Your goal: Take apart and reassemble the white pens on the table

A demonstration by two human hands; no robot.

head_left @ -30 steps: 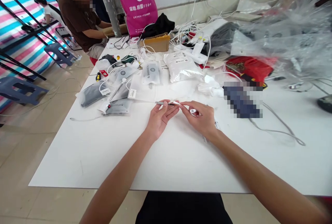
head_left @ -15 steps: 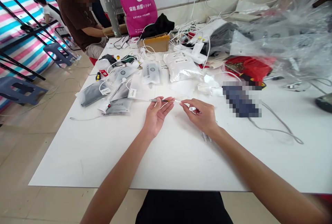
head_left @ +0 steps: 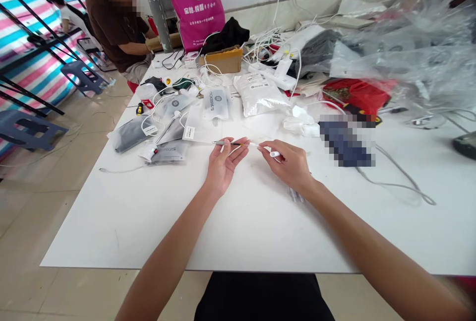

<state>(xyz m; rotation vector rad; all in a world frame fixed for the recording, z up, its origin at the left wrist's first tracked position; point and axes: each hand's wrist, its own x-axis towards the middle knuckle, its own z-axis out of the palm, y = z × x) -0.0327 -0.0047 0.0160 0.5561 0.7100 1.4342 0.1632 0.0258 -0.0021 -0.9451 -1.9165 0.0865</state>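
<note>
My left hand [head_left: 222, 164] lies palm up over the white table [head_left: 148, 222], its fingertips pinching a thin grey pen-like piece [head_left: 223, 143]. A slim white tube [head_left: 254, 145] reaches from that piece to my right hand [head_left: 292, 166]. The right hand's fingers are curled around a small white cap [head_left: 274, 154] with something red under it, and they pinch the white tube's other end. Both hands hover just above the tabletop near its middle.
Plastic-bagged items [head_left: 260, 94] and white cables [head_left: 394, 177] crowd the table's far half. A pink bag [head_left: 195, 3], cardboard box [head_left: 223, 60] and crumpled clear plastic [head_left: 405, 53] stand behind. A seated person [head_left: 117, 28] is at the far left corner. Blue stools [head_left: 28, 130] stand on the floor.
My hands have drawn apart. The grey piece has slid left with my left hand, exposing the white tube between them. The last half second shows almost no movement.
</note>
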